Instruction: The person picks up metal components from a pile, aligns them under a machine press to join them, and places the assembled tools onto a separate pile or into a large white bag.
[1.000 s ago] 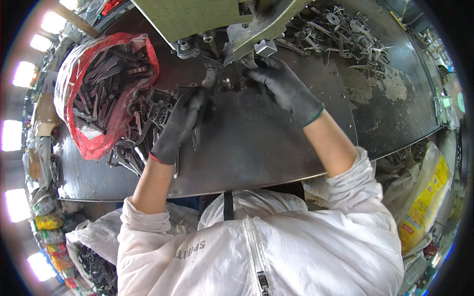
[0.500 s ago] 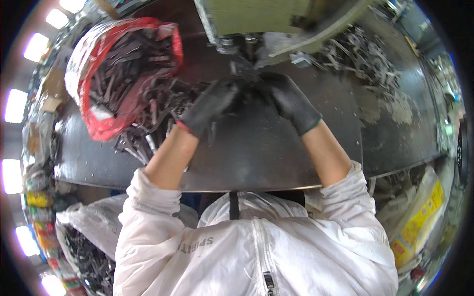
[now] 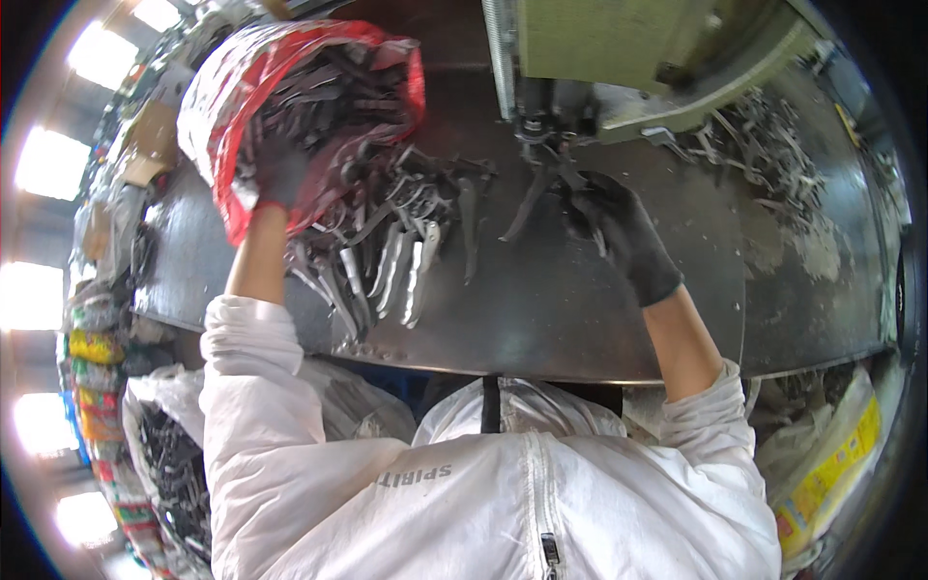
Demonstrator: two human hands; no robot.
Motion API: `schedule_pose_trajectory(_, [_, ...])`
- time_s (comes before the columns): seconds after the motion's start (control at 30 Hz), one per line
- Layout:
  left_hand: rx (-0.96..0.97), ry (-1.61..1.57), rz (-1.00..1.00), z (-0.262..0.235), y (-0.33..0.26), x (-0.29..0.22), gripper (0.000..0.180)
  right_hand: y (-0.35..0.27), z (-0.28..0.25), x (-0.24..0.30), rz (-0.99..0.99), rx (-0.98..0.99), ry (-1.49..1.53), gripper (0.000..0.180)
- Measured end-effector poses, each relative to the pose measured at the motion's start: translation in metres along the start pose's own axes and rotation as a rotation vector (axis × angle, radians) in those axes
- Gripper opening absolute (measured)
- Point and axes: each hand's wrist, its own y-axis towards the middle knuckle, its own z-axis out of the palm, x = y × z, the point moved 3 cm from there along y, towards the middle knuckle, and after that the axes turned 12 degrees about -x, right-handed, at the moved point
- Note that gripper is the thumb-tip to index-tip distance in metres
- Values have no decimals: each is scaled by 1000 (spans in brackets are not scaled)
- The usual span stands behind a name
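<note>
My left hand [image 3: 278, 174], in a dark glove, reaches into the near side of a red-and-white plastic bag [image 3: 418, 92] full of dark lever-shaped pieces [image 3: 324, 101]. Motion smears its fingers, so their grip cannot be made out. In a dark glove too, my right hand [image 3: 623, 237] is closed around one leg of a dark lever-shaped metal part [image 3: 525, 208]. That part splays into two legs below the machine's tool head [image 3: 541, 135]; whether the machine clamps it is hard to see.
The pale green machine [image 3: 599, 43] rises at the back of the dark metal table [image 3: 541, 309]. Loose levers [image 3: 416, 261], some silvery, lie beside the bag. More metal pieces [image 3: 764, 155] heap at the right. Sacks [image 3: 831, 474] stand below the table's front edge.
My left hand has left the spot under the machine and gone left into the bag. My right hand stays near the machine, now around the part's leg. The view has shifted.
</note>
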Motion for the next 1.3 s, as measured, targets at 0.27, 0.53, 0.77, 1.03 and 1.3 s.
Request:
schedule_pose_trajectory(0.27, [-5,-13,14,44,-10,25,43,-33,17,42,55,-225,-95,50])
schedule_pose_trajectory(0.53, [-176,-197,74,-11,1,-32,49,-31,1,12,95,-253,-180,51])
schedule_pose_trajectory(0.77, [84,-808,465,-162,-43,-268,39,-27,-4,3,100,-193,-41,41])
schedule_pose_trajectory(1.03, [25,-865,664,-128,-119,-374,33,-15,-25,41,-656,-68,-894,27])
schedule_pose_trajectory(1.3, [749,-1120,-376,-55,-135,-325,32,97,-262,149,-510,-422,-2237,48])
